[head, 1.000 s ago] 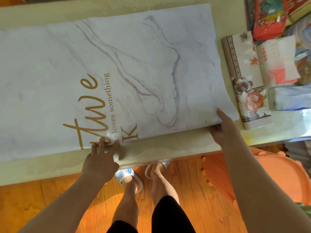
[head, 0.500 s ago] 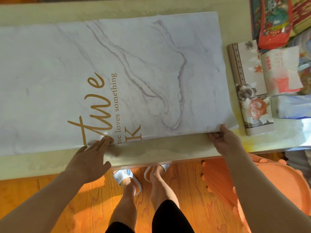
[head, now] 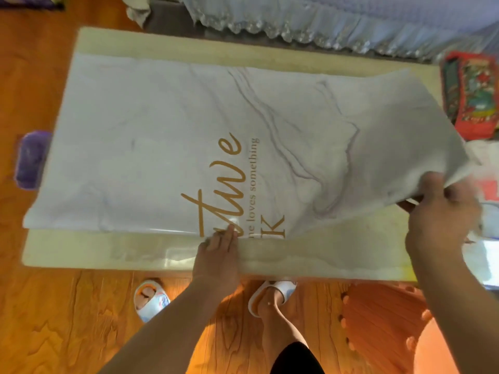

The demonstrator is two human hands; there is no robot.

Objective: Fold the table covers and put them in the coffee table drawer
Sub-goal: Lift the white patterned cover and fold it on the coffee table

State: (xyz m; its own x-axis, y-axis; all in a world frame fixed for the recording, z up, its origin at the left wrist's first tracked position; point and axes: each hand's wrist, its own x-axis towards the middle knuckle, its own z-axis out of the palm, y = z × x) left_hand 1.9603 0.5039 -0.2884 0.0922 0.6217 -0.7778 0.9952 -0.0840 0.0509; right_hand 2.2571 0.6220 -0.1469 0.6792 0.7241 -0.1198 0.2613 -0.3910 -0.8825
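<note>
A white marble-print table cover (head: 162,147) with gold lettering lies over the pale coffee table (head: 108,255). My right hand (head: 440,211) grips the cover's near right corner and holds it lifted off the table, so the right end curves up. My left hand (head: 218,249) presses flat on the cover's near edge by the gold letters, fingers together. The rest of the cover lies flat. No drawer shows in this view.
Red and green packets (head: 472,98) and white plastic bags (head: 486,168) crowd the table's right end. A purple object (head: 32,157) sits on the wooden floor at the left. An orange stool (head: 391,319) stands at the lower right by my feet. Lace-trimmed fabric (head: 297,20) hangs behind the table.
My right hand has closed on the cover's right corner and raised it, hiding the floral folded cover. The view has pulled back, showing the whole table. My left hand stays on the near edge.
</note>
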